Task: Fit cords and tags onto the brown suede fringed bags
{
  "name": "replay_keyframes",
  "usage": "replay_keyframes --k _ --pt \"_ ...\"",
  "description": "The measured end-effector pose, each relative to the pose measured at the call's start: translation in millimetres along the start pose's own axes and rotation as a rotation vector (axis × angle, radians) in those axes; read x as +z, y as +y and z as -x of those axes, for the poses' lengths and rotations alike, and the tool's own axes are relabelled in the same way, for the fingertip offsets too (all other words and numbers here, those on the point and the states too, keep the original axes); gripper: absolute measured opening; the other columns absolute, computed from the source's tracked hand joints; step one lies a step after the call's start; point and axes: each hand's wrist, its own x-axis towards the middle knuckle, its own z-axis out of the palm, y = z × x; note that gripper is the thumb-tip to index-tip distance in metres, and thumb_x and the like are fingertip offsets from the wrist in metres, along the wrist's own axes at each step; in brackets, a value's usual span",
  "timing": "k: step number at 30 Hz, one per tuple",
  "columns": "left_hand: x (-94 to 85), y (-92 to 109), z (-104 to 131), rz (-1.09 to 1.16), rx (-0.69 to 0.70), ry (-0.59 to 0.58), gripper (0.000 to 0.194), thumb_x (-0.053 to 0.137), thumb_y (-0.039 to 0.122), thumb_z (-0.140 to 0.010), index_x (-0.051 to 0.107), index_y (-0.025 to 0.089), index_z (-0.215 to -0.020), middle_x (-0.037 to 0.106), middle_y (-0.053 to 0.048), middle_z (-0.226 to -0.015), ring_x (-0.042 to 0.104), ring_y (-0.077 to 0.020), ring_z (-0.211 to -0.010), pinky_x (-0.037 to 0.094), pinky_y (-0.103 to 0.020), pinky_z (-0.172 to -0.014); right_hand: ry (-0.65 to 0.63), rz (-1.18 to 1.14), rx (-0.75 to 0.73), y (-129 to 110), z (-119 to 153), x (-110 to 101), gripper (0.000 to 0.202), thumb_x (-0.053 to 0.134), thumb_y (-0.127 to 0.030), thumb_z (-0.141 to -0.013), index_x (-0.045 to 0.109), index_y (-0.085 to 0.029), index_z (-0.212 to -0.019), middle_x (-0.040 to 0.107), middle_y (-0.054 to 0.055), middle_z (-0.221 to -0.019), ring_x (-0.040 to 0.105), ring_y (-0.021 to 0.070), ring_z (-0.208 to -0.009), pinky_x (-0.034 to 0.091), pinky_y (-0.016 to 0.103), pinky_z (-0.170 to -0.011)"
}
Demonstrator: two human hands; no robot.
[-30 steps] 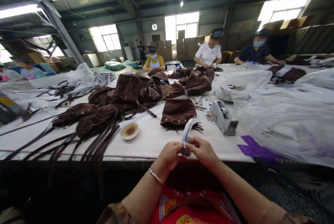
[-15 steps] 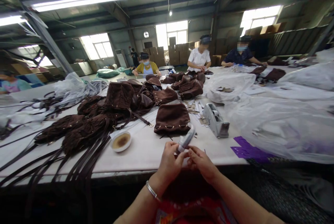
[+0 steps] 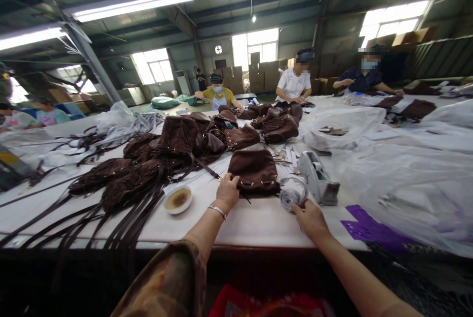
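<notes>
A dark brown drawstring bag [image 3: 254, 169] with metal eyelets lies on the table in front of me. My left hand [image 3: 227, 193], with a silver bangle at the wrist, is at the bag's left edge, fingers closed on it. To the right of the bag, my right hand [image 3: 312, 219] pinches a coiled strap wrapped in pale grey material [image 3: 290, 199]. Part of this coil loops up beside the tape dispenser [image 3: 320, 179].
A shallow dish of brownish stuff [image 3: 178, 200] stands on the left. Beyond it are piled brown bags [image 3: 179, 135] with long straps [image 3: 136, 223] hanging over the edge. Plastic sheeting [image 3: 402, 189] and purple tape [image 3: 369, 227] lie right. Co-workers [image 3: 294, 83] stand across the table.
My hands, together on the wrapped strap before, have parted. The left has moved up to the bag; the right has carried the strap rightward and down beside the dispenser. The view has turned slightly left.
</notes>
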Motion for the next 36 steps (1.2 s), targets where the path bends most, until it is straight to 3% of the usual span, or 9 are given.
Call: replay_keyframes --k 3,10,13,16,19,24,30,33,36 --pt "-13.8 -6.9 -24.1 0.016 -0.015 -0.023 0.027 0.056 0.006 -0.078 0.071 0.018 -0.097 0.061 -0.009 -0.1 0.061 -0.0206 -0.089 0.049 -0.032 -0.087 -0.037 0.07 0.013 -8.0 -21.4 12.3 0.031 0.053 -0.042 -0.087 0.066 -0.014 -0.088 0.072 0.014 -0.077 0.068 0.0243 -0.073 0.046 0.031 -0.063" --pt "-48.1 -20.5 -35.7 0.127 -0.119 0.103 0.022 0.056 0.015 -0.079 0.072 0.017 -0.095 0.066 -0.009 -0.096 0.059 -0.0229 -0.097 0.045 -0.033 -0.092 -0.134 0.184 -0.014 -29.2 -81.3 16.9 0.04 0.052 -0.043 -0.089 0.068 -0.015 -0.064 0.067 0.016 -0.063 0.065 0.0267 -0.069 0.042 0.034 -0.062" --pt "-46.7 -29.0 -26.3 0.226 -0.183 0.079 0.016 0.06 0.019 -0.077 0.073 0.018 -0.086 0.069 -0.006 -0.084 0.061 -0.0198 -0.085 0.047 -0.029 -0.08 -0.189 0.196 -0.106 -53.5 -79.0 23.5 0.041 0.053 -0.044 -0.089 0.066 -0.018 -0.059 0.067 0.014 -0.066 0.064 0.0253 -0.072 0.041 0.034 -0.067" --pt "-41.6 -35.2 -20.9 0.344 -0.251 0.023 0.014 0.062 0.026 -0.078 0.073 0.018 -0.078 0.068 -0.002 -0.07 0.061 -0.0157 -0.068 0.046 -0.024 -0.063 -0.278 0.074 -0.372 -89.7 -58.5 39.9 0.036 0.052 -0.044 -0.09 0.067 -0.021 -0.068 0.068 0.008 -0.073 0.062 0.0217 -0.075 0.042 0.031 -0.072" --pt "-41.7 -36.2 -22.1 0.433 -0.299 -0.019 0.02 0.064 0.035 -0.079 0.073 0.017 -0.081 0.067 -0.001 -0.065 0.059 -0.0136 -0.059 0.044 -0.022 -0.053 -0.382 -0.124 -0.589 -122.2 -44.5 60.1 0.023 0.053 -0.03 -0.089 0.071 -0.02 -0.082 0.07 0.008 -0.088 0.062 0.0225 -0.087 0.043 0.032 -0.083" --pt "-53.7 -30.4 -22.8 0.659 -0.329 -0.158 0.032 0.068 0.046 -0.077 0.071 0.014 -0.079 0.061 0.0 -0.058 0.051 -0.0102 -0.048 0.039 -0.021 -0.044 -0.429 -0.284 -0.49 -148.2 -60.0 88.4 0.032 0.061 -0.02 -0.083 0.069 -0.017 -0.114 0.069 0.013 -0.114 0.058 0.029 -0.108 0.04 0.04 -0.099" --pt "-61.6 -25.9 -13.2 0.765 -0.353 -0.191 0.031 0.072 0.042 -0.074 0.07 0.012 -0.079 0.06 0.0 -0.06 0.049 -0.0087 -0.049 0.037 -0.019 -0.043 -0.684 -0.371 -0.465 -162.6 -70.2 108.5 0.017 0.071 -0.018 -0.074 0.077 -0.021 -0.089 0.075 0.006 -0.088 0.064 0.0255 -0.082 0.052 0.038 -0.082" --pt "-64.8 -28.5 -11.1 0.872 -0.381 -0.204 0.031 0.076 0.038 -0.071 0.071 0.011 -0.084 0.061 -0.001 -0.064 0.05 -0.0081 -0.053 0.037 -0.017 -0.045 -0.784 -0.433 -0.471 -160.9 -62.2 106.4 0.022 0.068 -0.019 -0.075 0.078 -0.024 -0.094 0.075 0.004 -0.093 0.065 0.0283 -0.093 0.051 0.043 -0.092" --pt "-69.9 -29.2 -9.8 1.204 -0.435 -0.311 0.04 0.08 0.037 -0.069 0.069 0.012 -0.099 0.064 -0.003 -0.078 0.058 -0.009 -0.062 0.048 -0.02 -0.055 -0.881 -0.598 -0.388 -149.9 -54.1 97.1 0.03 0.067 -0.026 -0.078 0.075 -0.024 -0.106 0.074 0.005 -0.107 0.064 0.0303 -0.104 0.047 0.048 -0.1"
